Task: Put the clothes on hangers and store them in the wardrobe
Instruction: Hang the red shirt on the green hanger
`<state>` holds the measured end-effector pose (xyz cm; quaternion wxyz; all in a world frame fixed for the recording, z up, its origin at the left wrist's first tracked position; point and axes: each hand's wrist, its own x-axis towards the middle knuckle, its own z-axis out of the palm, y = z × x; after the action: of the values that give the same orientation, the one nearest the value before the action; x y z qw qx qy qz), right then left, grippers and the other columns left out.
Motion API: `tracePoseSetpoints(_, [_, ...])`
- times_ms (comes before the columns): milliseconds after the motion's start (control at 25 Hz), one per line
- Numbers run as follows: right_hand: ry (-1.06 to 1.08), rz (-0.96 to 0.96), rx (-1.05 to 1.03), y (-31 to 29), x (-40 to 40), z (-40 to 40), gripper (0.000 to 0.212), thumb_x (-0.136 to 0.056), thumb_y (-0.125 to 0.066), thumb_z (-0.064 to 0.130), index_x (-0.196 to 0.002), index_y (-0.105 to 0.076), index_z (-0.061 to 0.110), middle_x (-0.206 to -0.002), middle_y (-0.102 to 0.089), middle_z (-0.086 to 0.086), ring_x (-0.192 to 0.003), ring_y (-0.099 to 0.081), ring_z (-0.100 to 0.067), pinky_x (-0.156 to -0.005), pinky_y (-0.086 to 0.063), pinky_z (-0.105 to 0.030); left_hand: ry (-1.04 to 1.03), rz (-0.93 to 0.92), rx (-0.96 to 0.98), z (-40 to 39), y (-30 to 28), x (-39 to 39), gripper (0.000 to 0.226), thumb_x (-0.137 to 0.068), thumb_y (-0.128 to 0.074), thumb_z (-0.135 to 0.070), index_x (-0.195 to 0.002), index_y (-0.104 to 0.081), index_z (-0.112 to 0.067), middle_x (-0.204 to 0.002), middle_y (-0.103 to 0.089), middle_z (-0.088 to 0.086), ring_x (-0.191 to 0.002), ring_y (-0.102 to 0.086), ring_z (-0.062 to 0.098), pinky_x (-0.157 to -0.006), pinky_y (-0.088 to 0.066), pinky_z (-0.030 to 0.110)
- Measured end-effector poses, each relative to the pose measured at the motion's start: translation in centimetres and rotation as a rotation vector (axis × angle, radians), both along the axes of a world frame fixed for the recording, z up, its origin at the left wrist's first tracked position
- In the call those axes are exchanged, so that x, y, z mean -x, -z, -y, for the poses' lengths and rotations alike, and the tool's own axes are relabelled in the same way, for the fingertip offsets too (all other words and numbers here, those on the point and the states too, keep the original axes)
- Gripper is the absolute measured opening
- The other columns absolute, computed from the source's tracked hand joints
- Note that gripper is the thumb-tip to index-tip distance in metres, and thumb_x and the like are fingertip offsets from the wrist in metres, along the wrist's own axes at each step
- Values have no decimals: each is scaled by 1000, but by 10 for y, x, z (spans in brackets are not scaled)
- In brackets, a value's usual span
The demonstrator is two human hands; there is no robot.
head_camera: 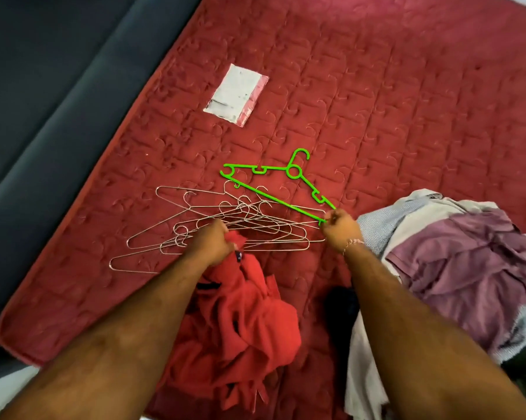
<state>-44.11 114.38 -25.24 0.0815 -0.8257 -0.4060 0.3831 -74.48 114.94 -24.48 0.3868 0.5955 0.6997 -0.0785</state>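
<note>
Gripping the red garment [240, 313] in your left hand [213, 241], you are pinching one tip of the green hanger [274, 201] with your right hand [340, 228]. Wire hangers [213, 228] are lying tangled just beyond your left hand, touching the green one. Lifting it by that tip is probably risking a snag that drags the wires along. More clothes [462, 262] are sitting beside your right hand.

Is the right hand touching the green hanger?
Touching. The head view shows the right hand with its fingers curled round the end of the green hanger, pinching its corner. The rest of the hanger lies on the red bedspread.
</note>
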Motion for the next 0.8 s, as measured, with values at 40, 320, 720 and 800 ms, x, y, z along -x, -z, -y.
tracePoseSetpoints(40, [-109,37,15,10,0,-17,29,-89,-65,13,-118,-66,12,-120,-69,-21,-114,-64,-39,-94,-48,-36,12,9,31,-4,8,9,43,-86,-80,-30,-123,-65,-13,-120,-69,8,-111,-65,31,-82,-45,30])
tracePoseSetpoints(320, [-114,293,198,87,-5,-82,56,-87,-63,44,-137,-46,24,-139,-52,-12,-131,-52,-42,-113,-30,-65,-185,299,-120,1,40,51,24,-86,-79,-18,-74,-59,-23,-66,-60,-6,-59,-52,10,-58,-42,28])
tracePoseSetpoints(720, [-83,-243,-312,21,33,-14,25,-88,-72,-4,-109,-77,9,-82,-74,14,-77,-65,4,-78,-51,-27,-157,578,-32,-7,-2,62,39,-88,-45,20,-92,-75,-5,-92,-73,-1,-84,-64,-3,-86,-45,13])
tracePoseSetpoints(800, [-64,-421,-365,-11,56,10,27,-91,-68,-8,-113,-73,8,-76,-72,27,-73,-61,14,-73,-47,-11,-170,586,-31,-5,-23,58,30,-94,-50,13,-103,-77,2,-102,-74,2,-94,-65,1,-89,-45,7])
